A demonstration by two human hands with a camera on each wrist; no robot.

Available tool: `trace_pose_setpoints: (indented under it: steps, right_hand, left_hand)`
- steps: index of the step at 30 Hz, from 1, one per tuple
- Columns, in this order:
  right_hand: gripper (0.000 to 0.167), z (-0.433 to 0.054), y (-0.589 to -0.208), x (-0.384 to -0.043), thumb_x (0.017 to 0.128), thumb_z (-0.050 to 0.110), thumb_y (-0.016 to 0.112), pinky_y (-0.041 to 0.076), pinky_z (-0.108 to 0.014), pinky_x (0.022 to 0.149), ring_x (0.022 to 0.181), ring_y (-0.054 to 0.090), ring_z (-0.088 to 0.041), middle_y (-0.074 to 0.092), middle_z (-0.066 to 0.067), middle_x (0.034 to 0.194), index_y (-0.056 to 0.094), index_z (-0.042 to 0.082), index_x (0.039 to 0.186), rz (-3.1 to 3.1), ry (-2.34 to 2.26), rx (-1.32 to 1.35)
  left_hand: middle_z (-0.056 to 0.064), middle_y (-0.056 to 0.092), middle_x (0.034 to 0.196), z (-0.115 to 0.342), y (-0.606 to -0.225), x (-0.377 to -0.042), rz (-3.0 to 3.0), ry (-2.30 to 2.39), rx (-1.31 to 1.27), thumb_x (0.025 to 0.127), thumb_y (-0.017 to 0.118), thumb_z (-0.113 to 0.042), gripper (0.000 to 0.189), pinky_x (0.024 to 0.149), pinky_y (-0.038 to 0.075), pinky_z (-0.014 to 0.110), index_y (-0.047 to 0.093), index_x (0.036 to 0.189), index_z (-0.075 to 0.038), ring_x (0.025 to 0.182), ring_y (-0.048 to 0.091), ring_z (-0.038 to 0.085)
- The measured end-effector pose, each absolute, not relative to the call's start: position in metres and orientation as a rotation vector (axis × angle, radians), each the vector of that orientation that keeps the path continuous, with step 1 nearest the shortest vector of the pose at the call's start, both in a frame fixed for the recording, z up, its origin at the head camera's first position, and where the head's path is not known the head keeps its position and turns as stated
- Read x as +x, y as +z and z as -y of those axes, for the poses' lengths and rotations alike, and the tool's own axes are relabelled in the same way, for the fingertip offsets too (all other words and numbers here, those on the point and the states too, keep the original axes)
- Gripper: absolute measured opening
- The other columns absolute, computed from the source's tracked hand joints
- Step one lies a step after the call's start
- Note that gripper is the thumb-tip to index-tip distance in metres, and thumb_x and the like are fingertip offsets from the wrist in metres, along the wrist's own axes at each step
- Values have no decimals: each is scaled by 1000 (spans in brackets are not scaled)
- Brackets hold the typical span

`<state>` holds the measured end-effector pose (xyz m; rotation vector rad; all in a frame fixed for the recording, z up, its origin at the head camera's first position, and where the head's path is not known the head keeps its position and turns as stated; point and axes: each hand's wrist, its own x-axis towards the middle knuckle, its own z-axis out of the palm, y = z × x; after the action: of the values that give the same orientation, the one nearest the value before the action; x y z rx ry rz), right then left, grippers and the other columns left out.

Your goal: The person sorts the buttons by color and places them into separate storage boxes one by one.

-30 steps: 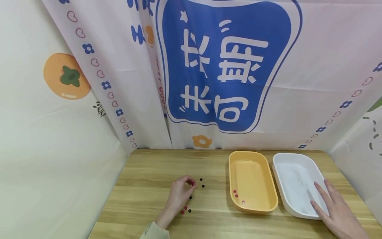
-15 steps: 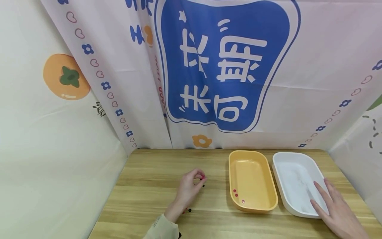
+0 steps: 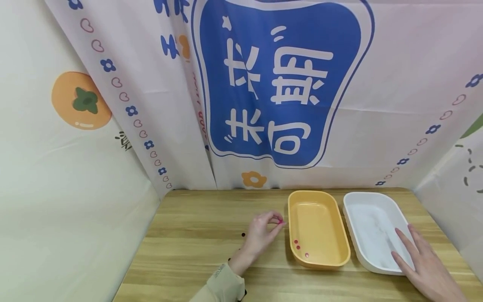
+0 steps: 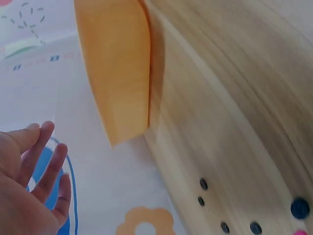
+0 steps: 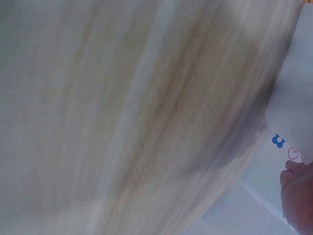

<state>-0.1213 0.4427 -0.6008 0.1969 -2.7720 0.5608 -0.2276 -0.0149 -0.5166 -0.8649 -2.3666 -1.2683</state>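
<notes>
In the head view my left hand point(image 3: 258, 235) is just left of the yellow tray point(image 3: 343, 235). Thumb and forefinger pinch a small round pink bead point(image 3: 280, 222). Inside that tray, near its front left, lie a few pink beads point(image 3: 298, 247). My right hand point(image 3: 428, 264), fingers spread and fairly straight, rests on the right rim of the white tray point(image 3: 349, 218). Black beads point(image 3: 243, 235) lie on the table behind my left wrist, partly hidden by the arm. The left wrist view shows several black beads point(image 4: 203, 184) and the edge of a pink one point(image 4: 300, 233).
Both trays stand side by side on the right half of the wooden table point(image 3: 181, 235). A printed cloth point(image 3: 377, 138) hangs along the table's back edge, and pale cloth point(image 3: 75, 201) walls off the left side.
My left hand has moved right across the table toward the yellow tray, carrying the pinched pink bead. The right hand stays on the white tray's rim. The view has shifted slightly.
</notes>
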Motion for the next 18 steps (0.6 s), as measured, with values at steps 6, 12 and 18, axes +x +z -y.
trace_pose_setpoints:
  steps: [6, 12, 18]
  right_hand:
    - [76, -444, -600, -123, 111, 26, 60, -26, -27, 130, 169, 3, -54, 4, -29, 183, 22, 9, 175, 2747, 568, 205]
    - [76, -444, -601, -123, 110, 24, 60, -24, -19, 127, 172, 0, -47, 6, -28, 184, 24, 9, 175, 2725, 550, 220]
    - [76, -443, -605, -123, 110, 25, 61, -22, -15, 125, 173, 0, -42, 8, -28, 183, 24, 10, 175, 2712, 499, 222]
  left_hand:
    - [10, 85, 97, -3, -518, -228, 2331, -1170, -907, 89, 88, -2, 15, 93, 66, 32, 80, 101, -2, 85, 82, 18]
    - [5, 86, 97, -17, -520, -225, 2367, -1139, -933, 90, 89, -9, 16, 102, 60, 40, 83, 104, -7, 86, 81, 12]
    - [3, 86, 96, -29, -526, -219, 2370, -1102, -912, 88, 90, -10, 18, 101, 59, 41, 83, 103, -8, 85, 80, 10]
